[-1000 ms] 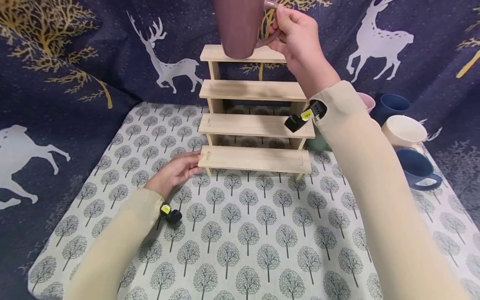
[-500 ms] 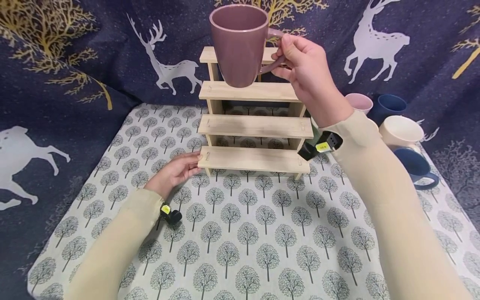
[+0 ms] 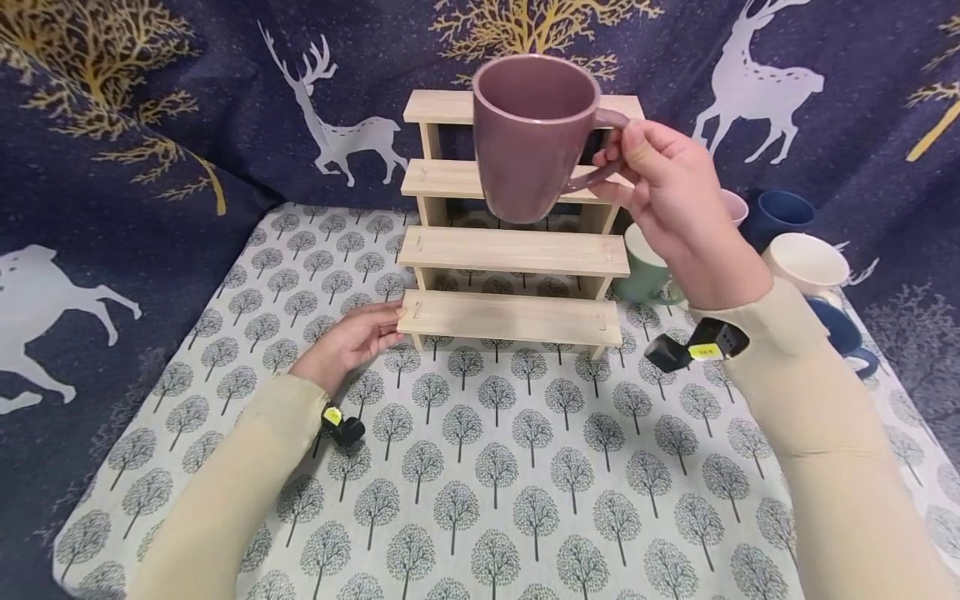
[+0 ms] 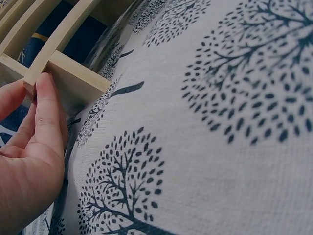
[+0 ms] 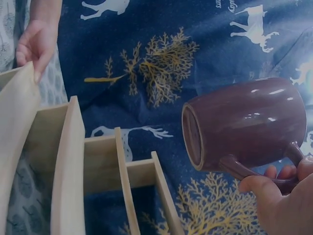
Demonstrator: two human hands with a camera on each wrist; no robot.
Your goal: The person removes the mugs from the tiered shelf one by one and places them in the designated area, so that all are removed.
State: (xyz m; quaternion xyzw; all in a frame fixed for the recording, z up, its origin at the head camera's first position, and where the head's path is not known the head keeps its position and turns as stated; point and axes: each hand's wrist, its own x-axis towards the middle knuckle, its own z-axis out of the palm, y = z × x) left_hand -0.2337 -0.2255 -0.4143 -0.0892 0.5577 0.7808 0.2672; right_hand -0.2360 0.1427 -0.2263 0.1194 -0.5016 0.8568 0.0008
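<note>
A glossy mauve mug (image 3: 525,158) hangs in the air in front of the upper tiers of a wooden step shelf (image 3: 510,317). My right hand (image 3: 675,192) grips it by its handle, fingers curled through the loop. In the right wrist view the mug (image 5: 249,125) shows its underside rim, with the shelf tiers (image 5: 71,166) to its left. My left hand (image 3: 352,342) pinches the left end of the lowest shelf board. In the left wrist view the thumb and fingers of that hand (image 4: 36,171) meet at the board's corner (image 4: 39,73).
Right of the shelf stand a green mug (image 3: 641,271), a cream mug (image 3: 808,258), a navy mug (image 3: 783,212), a blue mug (image 3: 832,321) lying tilted, and a pink mug (image 3: 735,207) partly behind my wrist. A tree-print cloth (image 3: 465,500) covers the table; a deer-print curtain (image 3: 225,125) hangs behind.
My right hand has brought the mauve mug down and then to the right, from above the top board to in front of the upper tiers. My left hand stays on the lowest board.
</note>
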